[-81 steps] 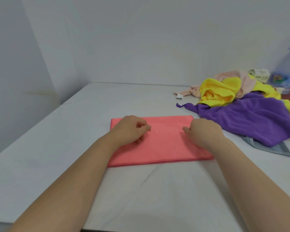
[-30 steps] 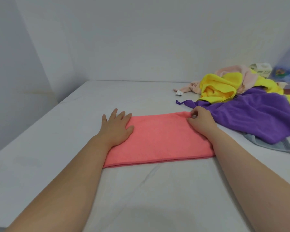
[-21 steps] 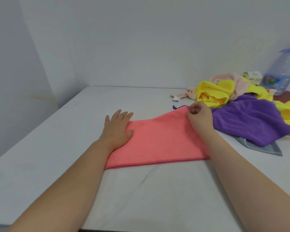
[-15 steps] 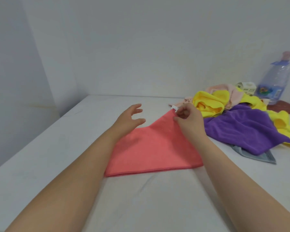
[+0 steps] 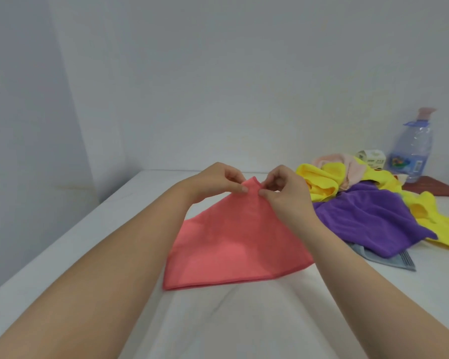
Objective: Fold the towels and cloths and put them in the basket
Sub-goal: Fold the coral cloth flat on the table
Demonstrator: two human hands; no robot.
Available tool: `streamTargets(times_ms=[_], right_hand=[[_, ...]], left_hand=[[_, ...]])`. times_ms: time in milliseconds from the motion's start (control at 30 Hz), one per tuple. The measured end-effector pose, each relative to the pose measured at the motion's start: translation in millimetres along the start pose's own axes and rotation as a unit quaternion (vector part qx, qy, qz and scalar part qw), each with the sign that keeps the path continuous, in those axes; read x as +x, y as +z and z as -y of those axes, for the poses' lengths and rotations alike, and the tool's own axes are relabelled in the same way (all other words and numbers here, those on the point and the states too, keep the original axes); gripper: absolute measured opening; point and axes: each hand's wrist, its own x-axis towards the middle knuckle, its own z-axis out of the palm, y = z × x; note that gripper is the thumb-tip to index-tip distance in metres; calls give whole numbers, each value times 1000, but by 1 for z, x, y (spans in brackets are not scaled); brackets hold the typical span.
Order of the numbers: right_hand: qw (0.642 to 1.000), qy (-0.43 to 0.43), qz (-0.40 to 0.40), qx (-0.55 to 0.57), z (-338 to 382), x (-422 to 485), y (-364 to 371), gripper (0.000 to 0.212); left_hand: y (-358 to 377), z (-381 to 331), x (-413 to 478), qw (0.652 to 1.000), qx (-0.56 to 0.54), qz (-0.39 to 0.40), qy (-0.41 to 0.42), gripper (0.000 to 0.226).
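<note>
Both hands have come together at the far edge of the coral cloth (image 5: pixel 233 237) — the left hand (image 5: pixel 213 183), flat on it a second ago, now pinches the raised peak beside the right hand (image 5: pixel 285 190), which pinches it too. Its near edge lies on the white table (image 5: pixel 218 320). Purple towel (image 5: pixel 368 218) and yellow cloth (image 5: pixel 319 182) lie heaped to the right, before a water bottle (image 5: pixel 412 149).
</note>
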Motion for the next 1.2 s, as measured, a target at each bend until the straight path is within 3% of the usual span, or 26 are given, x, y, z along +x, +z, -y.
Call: streamTargets(times_ms=[133,233,333,467,533,600,667,733,900,1033,1200], right_hand=[[999,22,23,-20,4,-3,-2,35],[991,55,59,-106,2,-5,-3,26],[965,78,124,-219,-2,-5,-9,13],[933,147,175,-278,-7,3,-26,16],[957,181,116,-195,-12,9,-32,17],[970,238,58,0,-12,12,-35,12],[942,273,27,192,-8,13,-32,3],[924,258,-4,283,-3,17,-30,8],[914,201,-47,349,17,34,-26,6],[909,189,-43,368,33,46,-28,6],[906,281,-18,316,33,62,-28,6]], left_hand=[[6,-8,-2,994,78,-70,22,7],[8,-10,-3,982,127,-135,36,8],[2,-16,-6,964,145,-218,43,8],[-15,-21,-12,941,159,-293,49,6],[-22,-22,-16,933,142,-326,59,5],[-28,-25,-20,928,106,-351,61,6],[-32,-29,-25,927,55,-365,60,9],[-34,-35,-29,926,-14,-373,60,14],[-41,-46,-38,909,-183,-371,49,15],[-48,-52,-42,886,-349,-305,-10,10],[-58,-34,-32,866,-412,-265,-101,3]])
